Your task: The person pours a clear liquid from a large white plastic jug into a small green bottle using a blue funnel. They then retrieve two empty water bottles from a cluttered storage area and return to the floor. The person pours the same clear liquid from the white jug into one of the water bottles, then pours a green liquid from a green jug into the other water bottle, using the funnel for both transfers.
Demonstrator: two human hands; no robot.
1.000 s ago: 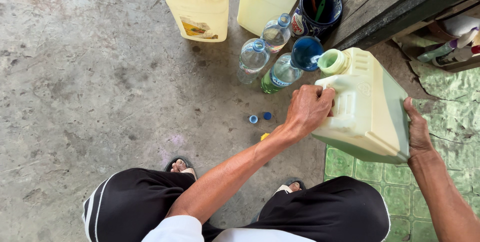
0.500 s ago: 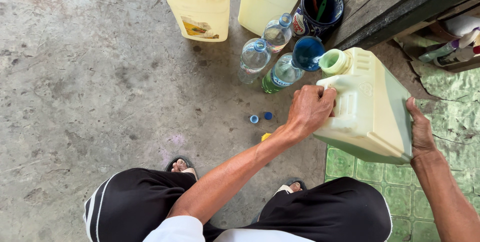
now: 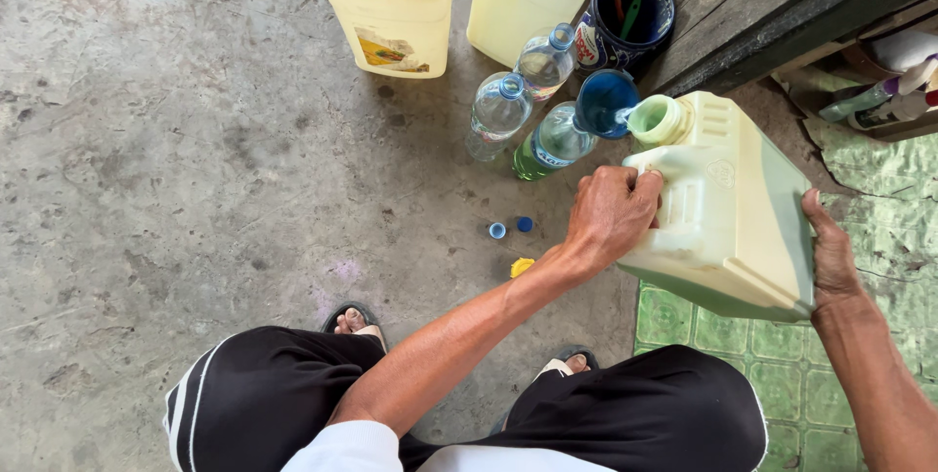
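A pale jerrycan (image 3: 728,213) (greenish liquid showing low inside) was held tilted above the concrete floor (image 3: 195,169), its handle gripped by the closed left hand (image 3: 611,213) and its rear end braced by the flat, open right hand (image 3: 831,252). Its spout was aimed at a blue funnel (image 3: 604,101) set in a clear bottle (image 3: 549,140).

An informal outdoor refilling spot, likely beside a small shop or house, is suggested. A rough concrete floor (image 3: 195,140) is seen, with large yellowish jerrycans (image 3: 391,8), reused plastic bottles (image 3: 498,110) and loose bottle caps (image 3: 508,228) (blue and yellow) set directly on it, beside weathered wooden planks (image 3: 772,3).
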